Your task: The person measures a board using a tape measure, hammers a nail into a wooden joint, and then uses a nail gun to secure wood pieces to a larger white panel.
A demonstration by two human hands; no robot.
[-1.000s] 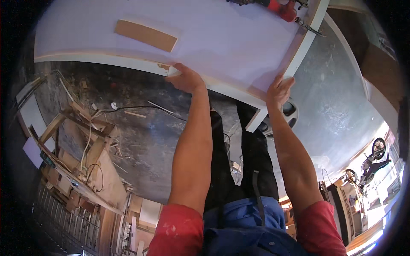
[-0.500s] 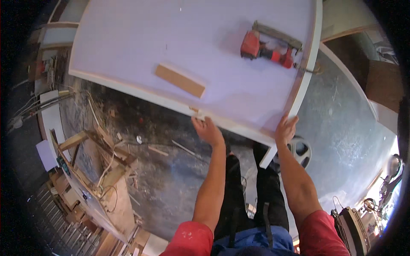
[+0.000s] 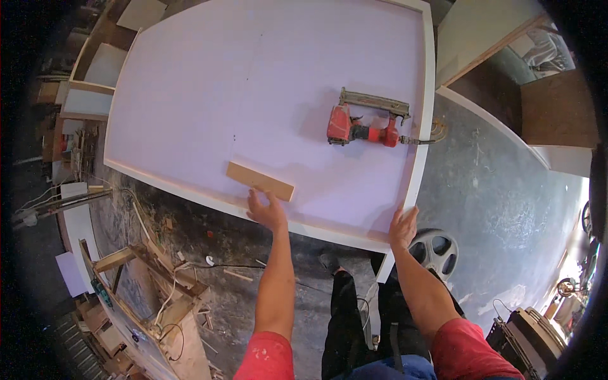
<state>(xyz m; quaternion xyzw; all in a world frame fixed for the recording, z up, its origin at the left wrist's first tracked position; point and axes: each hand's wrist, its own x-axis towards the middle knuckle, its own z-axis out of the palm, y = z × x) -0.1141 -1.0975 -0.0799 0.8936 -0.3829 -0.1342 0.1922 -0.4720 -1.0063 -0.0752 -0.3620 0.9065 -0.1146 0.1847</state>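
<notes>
A large white-framed panel (image 3: pixel 190 95) with a pale lilac face lies in front of me. My right hand (image 3: pixel 403 228) grips its frame near the close right corner, the fingers over the rim. Reaching over the near edge, my left hand (image 3: pixel 268 211) has its fingers apart, their tips at the lower side of a short brown wooden strip (image 3: pixel 256 180). Whether they touch the strip is hard to tell. Toward the right side of the panel rests a red pneumatic nailer (image 3: pixel 367 125), its magazine on the far side and its air hose crossing the frame.
A grey spoked wheel (image 3: pixel 434 253) is just right of the near corner. Wooden framing with a cable (image 3: pixel 158 285) stands at lower left, with offcuts scattered on the floor. An open wooden cabinet (image 3: pixel 506 88) is at upper right; more box-like carcasses (image 3: pixel 101 66) are at upper left.
My left hand has left the frame's near edge and moved left and inward to the strip. My right hand keeps its grip near the corner. The view has shifted, showing more of the panel.
</notes>
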